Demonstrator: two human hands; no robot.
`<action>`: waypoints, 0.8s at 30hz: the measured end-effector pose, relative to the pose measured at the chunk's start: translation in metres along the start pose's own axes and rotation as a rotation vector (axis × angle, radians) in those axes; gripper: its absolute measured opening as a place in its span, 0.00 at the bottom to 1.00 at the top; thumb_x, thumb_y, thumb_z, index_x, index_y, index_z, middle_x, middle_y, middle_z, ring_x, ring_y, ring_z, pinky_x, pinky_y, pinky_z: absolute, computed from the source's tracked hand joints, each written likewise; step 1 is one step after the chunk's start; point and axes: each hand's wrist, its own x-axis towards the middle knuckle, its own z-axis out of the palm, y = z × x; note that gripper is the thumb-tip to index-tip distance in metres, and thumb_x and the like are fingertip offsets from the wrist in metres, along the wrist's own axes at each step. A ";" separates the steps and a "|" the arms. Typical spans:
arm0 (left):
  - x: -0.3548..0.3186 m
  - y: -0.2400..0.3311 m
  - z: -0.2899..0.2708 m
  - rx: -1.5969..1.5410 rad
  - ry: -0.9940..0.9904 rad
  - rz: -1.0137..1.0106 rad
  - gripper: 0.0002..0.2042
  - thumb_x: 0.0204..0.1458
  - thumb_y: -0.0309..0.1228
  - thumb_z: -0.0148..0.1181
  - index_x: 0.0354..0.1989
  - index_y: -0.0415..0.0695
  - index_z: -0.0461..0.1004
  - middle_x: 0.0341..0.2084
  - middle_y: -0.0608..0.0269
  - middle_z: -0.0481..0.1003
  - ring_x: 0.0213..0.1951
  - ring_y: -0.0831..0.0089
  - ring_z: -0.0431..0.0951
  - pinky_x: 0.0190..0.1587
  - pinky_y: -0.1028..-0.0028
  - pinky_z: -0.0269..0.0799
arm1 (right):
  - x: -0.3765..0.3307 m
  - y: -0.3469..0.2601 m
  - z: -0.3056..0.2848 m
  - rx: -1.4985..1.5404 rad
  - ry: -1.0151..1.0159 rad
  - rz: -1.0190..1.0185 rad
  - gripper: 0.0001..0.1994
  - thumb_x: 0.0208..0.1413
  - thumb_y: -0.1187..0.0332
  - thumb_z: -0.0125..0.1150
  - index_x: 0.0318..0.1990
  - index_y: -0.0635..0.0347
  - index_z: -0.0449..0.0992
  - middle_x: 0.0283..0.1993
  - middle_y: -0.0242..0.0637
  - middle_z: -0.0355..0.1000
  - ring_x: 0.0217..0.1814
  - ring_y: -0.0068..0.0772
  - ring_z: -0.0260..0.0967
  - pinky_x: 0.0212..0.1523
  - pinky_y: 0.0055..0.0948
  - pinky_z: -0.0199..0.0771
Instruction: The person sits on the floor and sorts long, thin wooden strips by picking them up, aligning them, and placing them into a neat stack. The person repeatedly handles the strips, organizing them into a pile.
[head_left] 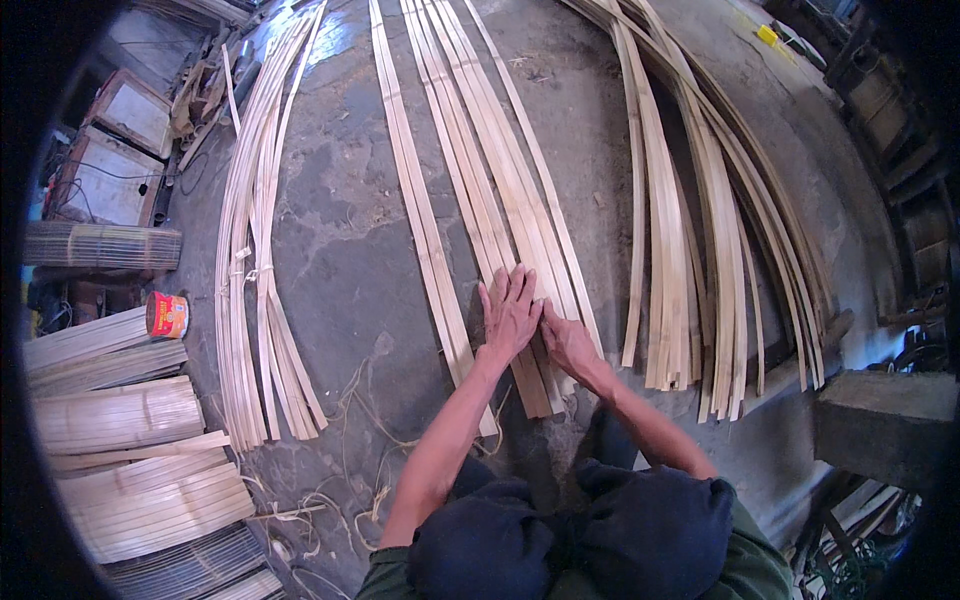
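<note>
Several long pale bamboo strips (500,180) lie side by side on the grey concrete floor (340,240), running away from me. My left hand (508,312) lies flat on their near ends, fingers spread and pointing forward. My right hand (566,338) rests just beside it on the same strips, fingers curled against their edge. A separate pair of strips (420,220) lies just left of the hands. My dark-trousered knees fill the bottom of the view.
A tied bundle of strips (255,260) curves along the left, another large bundle (690,250) on the right. Stacked short bamboo slats (120,415) and a small red tin (167,314) sit at far left. A concrete block (885,420) stands at right. Loose fibres litter the near floor.
</note>
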 end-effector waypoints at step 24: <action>0.040 -0.018 -0.004 0.066 -0.017 0.079 0.36 0.55 0.54 0.52 0.68 0.47 0.56 0.70 0.53 0.50 0.71 0.50 0.44 0.68 0.40 0.33 | -0.018 0.005 0.008 -0.471 0.140 -0.174 0.28 0.67 0.56 0.38 0.67 0.68 0.55 0.71 0.56 0.50 0.75 0.54 0.43 0.74 0.49 0.39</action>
